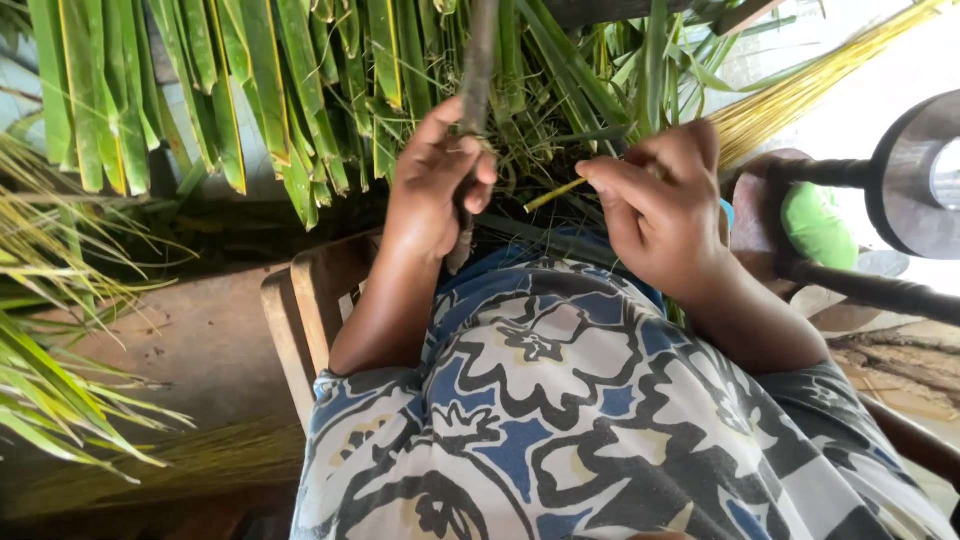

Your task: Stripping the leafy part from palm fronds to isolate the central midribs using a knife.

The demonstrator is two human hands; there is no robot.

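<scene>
Head view: the left hand (437, 180) is closed around a dark palm frond stalk (474, 70), with the thumb and fingers wrapped over it just above the lap. The stalk's long axis runs nearly vertical in the picture, from the top edge down through the fist, and its lower end is seen below the hand against the patterned cloth (560, 400).

The right hand (660, 205) is held to the right of the stalk, level with the left hand and a little apart from it. Its thumb and forefinger are pinched together on a thin yellow midrib strip (553, 194). The strip's long axis is slanted, its free end pointing down and left toward the stalk; the rest is covered by the fingers. The strip thus lies between the two hands, nearer to the right one.

Green leaflets (250, 90) hang from the stalk region across the upper part of the picture. A bundle of pale yellow midribs (800, 90) is seen at upper right, well apart from both hands. A wooden chair frame (310, 300) is visible under the left forearm.
</scene>
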